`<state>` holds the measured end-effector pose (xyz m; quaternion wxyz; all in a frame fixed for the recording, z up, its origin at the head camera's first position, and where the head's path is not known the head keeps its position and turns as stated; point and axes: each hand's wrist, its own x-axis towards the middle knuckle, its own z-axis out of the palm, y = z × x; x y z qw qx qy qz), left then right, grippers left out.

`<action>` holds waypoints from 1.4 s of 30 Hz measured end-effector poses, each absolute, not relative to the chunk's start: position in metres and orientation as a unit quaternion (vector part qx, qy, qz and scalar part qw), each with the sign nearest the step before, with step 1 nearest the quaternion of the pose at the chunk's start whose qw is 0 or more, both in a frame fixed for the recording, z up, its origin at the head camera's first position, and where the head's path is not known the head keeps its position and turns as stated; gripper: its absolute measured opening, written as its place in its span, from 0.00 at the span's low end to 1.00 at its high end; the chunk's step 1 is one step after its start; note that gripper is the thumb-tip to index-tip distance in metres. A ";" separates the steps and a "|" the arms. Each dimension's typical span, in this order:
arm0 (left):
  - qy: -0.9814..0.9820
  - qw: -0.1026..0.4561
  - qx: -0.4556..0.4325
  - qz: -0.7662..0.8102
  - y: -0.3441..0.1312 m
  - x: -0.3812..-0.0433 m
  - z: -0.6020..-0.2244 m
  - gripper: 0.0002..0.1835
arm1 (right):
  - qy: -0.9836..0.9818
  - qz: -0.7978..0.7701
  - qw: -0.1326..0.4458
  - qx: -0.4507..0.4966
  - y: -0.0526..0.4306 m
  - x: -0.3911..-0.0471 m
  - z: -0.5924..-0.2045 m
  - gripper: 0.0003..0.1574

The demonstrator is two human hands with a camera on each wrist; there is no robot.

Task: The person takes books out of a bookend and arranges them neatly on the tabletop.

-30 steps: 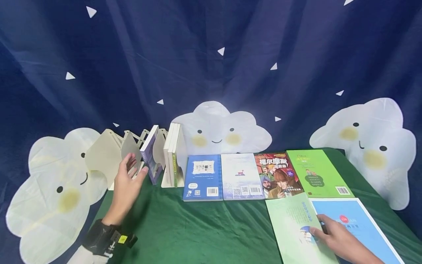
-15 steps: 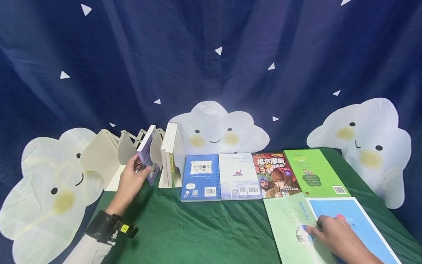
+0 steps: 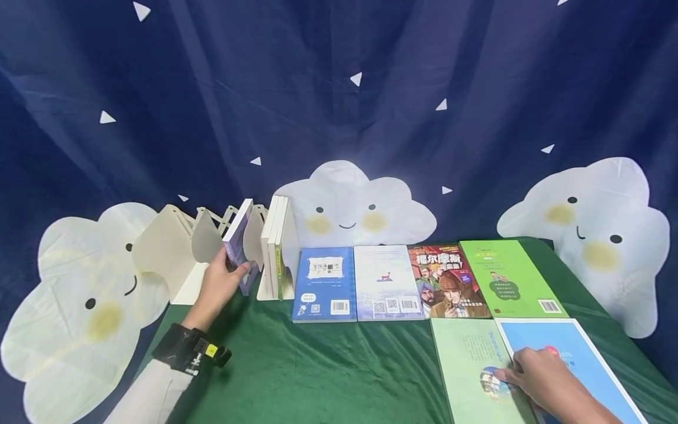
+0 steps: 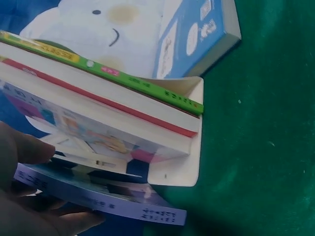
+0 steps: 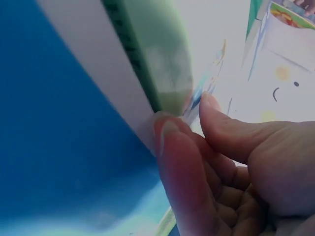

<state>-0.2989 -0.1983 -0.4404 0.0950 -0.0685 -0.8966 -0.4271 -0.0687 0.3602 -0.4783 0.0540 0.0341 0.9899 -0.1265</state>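
Observation:
My left hand [image 3: 219, 285] grips a purple book [image 3: 238, 247] by its spine, thumb on the right face and fingers on the left. That book stands upright, leaning a little, in a cream folding bookend [image 3: 164, 253]. In the left wrist view the purple spine [image 4: 98, 199] lies between thumb and fingers. At the lower right of the head view my right hand [image 3: 545, 377] pinches the right edge of a pale green book [image 3: 466, 365], thumb on its cover. The green book lies beside a light blue book [image 3: 577, 353] with a white border, partly hidden by the hand.
Several upright books [image 3: 275, 250] fill the bookend's right section. Along the back lie a blue book [image 3: 324, 285], a white book [image 3: 389, 282], a red detective book [image 3: 447, 282] and a bright green book [image 3: 511, 280]. A dark blue curtain [image 3: 296, 88] hangs behind the green cloth [image 3: 328, 371].
My left hand has moved right from beside the bookend and taken hold of the purple book. The pale green book has settled flatter, with my right hand still at its edge.

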 end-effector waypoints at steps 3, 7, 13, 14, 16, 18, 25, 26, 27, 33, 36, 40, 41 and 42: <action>-0.897 0.097 -0.073 -0.424 -0.200 -0.303 -0.447 0.32 | 0.988 -0.131 0.069 0.038 0.360 -0.069 -0.479 0.28; -0.899 0.102 -0.066 -0.421 -0.201 -0.303 -0.451 0.28 | 0.986 -0.133 0.092 0.046 0.361 -0.071 -0.477 0.27; -0.903 0.144 -0.049 -0.402 -0.201 -0.302 -0.453 0.21 | 0.977 -0.149 0.137 0.068 0.356 -0.073 -0.469 0.26; -0.903 0.152 -0.044 -0.400 -0.201 -0.301 -0.453 0.20 | 0.978 -0.148 0.130 0.065 0.355 -0.072 -0.468 0.25; -0.902 0.165 -0.034 -0.398 -0.202 -0.300 -0.453 0.18 | 0.983 -0.142 0.104 0.055 0.352 -0.071 -0.463 0.25; -0.900 0.178 -0.020 -0.397 -0.202 -0.297 -0.453 0.17 | 0.987 -0.136 0.070 0.044 0.348 -0.070 -0.458 0.25; -0.902 0.228 0.001 -0.367 -0.204 -0.284 -0.453 0.13 | 0.989 -0.144 -0.020 0.018 0.334 -0.071 -0.446 0.29; -0.901 0.236 -0.001 -0.364 -0.205 -0.282 -0.453 0.13 | 0.989 -0.146 -0.027 0.016 0.332 -0.071 -0.445 0.28; -0.900 0.244 -0.004 -0.362 -0.205 -0.279 -0.452 0.13 | 0.989 -0.147 -0.032 0.013 0.330 -0.071 -0.444 0.28; -0.890 0.290 -0.023 -0.350 -0.212 -0.259 -0.446 0.13 | 0.979 -0.184 -0.088 -0.029 0.319 -0.074 -0.443 0.18; -0.884 0.315 -0.036 -0.343 -0.218 -0.247 -0.440 0.13 | 0.966 -0.228 -0.108 -0.053 0.313 -0.075 -0.444 0.10; -0.880 0.335 -0.042 -0.334 -0.225 -0.228 -0.430 0.14 | 0.956 -0.271 -0.098 -0.054 0.307 -0.077 -0.442 0.09; -0.879 0.339 -0.042 -0.333 -0.226 -0.223 -0.427 0.13 | 0.956 -0.274 -0.096 -0.051 0.307 -0.077 -0.441 0.11; -0.879 0.339 -0.043 -0.331 -0.227 -0.218 -0.424 0.13 | 0.955 -0.275 -0.096 -0.049 0.306 -0.078 -0.441 0.14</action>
